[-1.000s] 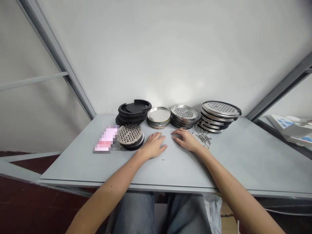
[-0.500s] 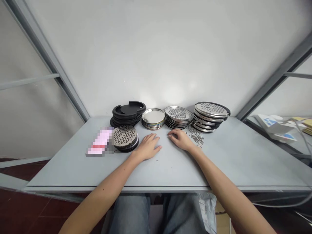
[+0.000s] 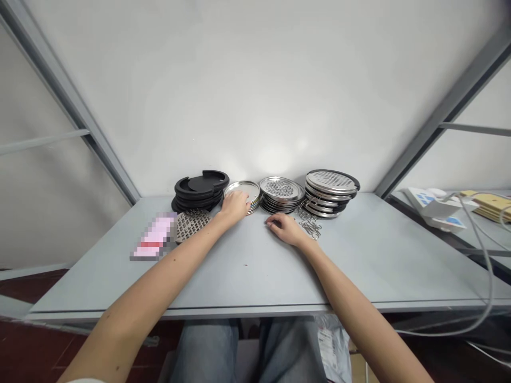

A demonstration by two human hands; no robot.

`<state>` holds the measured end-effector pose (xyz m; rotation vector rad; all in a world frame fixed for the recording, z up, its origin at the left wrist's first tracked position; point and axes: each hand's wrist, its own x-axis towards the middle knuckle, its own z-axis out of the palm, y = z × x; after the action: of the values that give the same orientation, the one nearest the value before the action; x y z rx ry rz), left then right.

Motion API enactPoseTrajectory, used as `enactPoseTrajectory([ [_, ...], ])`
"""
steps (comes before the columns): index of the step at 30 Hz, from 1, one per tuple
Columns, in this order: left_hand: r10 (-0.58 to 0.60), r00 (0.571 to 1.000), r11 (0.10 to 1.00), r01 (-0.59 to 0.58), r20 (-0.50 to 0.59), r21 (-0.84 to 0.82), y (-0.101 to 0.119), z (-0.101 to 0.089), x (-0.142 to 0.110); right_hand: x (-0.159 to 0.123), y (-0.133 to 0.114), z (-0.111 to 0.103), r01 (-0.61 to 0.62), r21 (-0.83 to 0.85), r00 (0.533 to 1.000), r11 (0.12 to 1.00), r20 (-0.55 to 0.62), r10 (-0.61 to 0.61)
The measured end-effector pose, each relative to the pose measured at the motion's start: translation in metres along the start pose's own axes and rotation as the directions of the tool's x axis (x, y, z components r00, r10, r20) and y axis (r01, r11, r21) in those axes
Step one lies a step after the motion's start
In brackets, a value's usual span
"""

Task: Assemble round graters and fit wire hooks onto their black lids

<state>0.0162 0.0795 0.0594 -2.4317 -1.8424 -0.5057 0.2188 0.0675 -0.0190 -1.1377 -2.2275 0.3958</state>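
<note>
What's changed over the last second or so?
The left hand has moved forward and now rests on the stack of plain steel discs, at its near edge; whether it grips is unclear. The right hand stays beside the metal clips, and the stacks look unmoved.

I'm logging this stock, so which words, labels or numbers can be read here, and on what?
No text is legible.
Pink packet: pixelated, unreadable.
Label on the plastic bag under the table: too small to read.
White-and-blue printed item at right: no readable words.
</note>
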Motion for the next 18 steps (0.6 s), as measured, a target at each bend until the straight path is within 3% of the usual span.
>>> enactPoseTrajectory([
  [9, -0.049, 0.998, 0.998, 0.047, 0.05, 0.031, 0.004, 0.002, 0.002, -0.001, 0.0, -0.003, -0.026, 0.008, 1.0, 1.0, 0.012, 0.026],
  [18, -0.098, 0.992, 0.989, 0.089, -0.074, -0.117, -0.009, 0.005, 0.013, -0.001, 0.0, -0.003, -0.022, 0.011, 1.0, 1.0, 0.007, 0.022],
])
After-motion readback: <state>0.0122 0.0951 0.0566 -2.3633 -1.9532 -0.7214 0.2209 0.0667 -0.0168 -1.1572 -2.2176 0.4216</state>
